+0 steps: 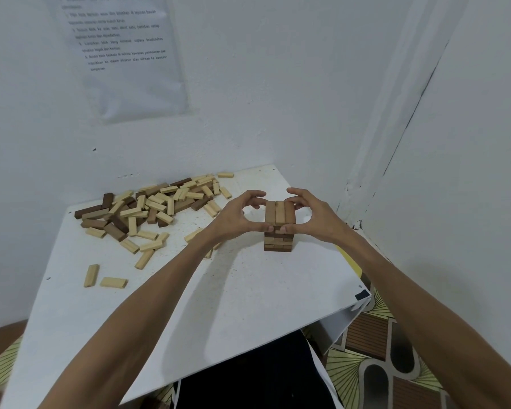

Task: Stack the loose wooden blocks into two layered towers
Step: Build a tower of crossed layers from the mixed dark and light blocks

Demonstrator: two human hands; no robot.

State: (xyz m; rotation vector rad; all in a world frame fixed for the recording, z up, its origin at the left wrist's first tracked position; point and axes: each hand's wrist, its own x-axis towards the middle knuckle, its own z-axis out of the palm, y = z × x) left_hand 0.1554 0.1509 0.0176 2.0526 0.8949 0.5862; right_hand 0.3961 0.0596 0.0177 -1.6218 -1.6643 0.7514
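I see the left hand (236, 215) and right hand (314, 216) curled round the tower (278, 242), with its top three blocks pinched between thumbs and fingertips. Loose blocks (157, 205) lie well left of the left fingers on the table (248, 290).

One tower (278, 240) is standing upright, well to the right of the heap, its crossed layers showing mid-brown and darker wood. Its top layer (280, 213), three brown blocks lying side by side, is being pinched by your left hand (236, 215) and right hand (313, 215). The loose blocks (157, 205), pale and dark mixed, are lying heaped far left, with two pale strays (113, 282) lying flat nearer you
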